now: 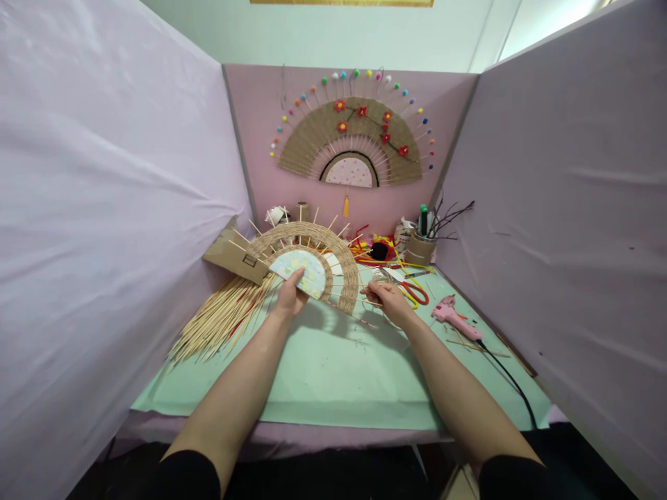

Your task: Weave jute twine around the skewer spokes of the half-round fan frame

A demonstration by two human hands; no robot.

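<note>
My left hand [290,297] grips the lower edge of a half-made fan [313,253], a half-round of wooden sticks woven with tan twine around a pale floral centre. It holds the fan tilted up off the green mat [333,375]. My right hand [385,300] is closed at the fan's right lower corner, pinching the tan twine [383,279] that runs from the weave.
A heap of loose wooden sticks [224,323] lies at the left beside a cardboard box [234,253]. A pink glue gun [454,318] with a black cord and red-handled scissors [417,292] lie at the right. A cup of tools [421,244] stands at the back. A finished fan [354,142] hangs on the rear wall.
</note>
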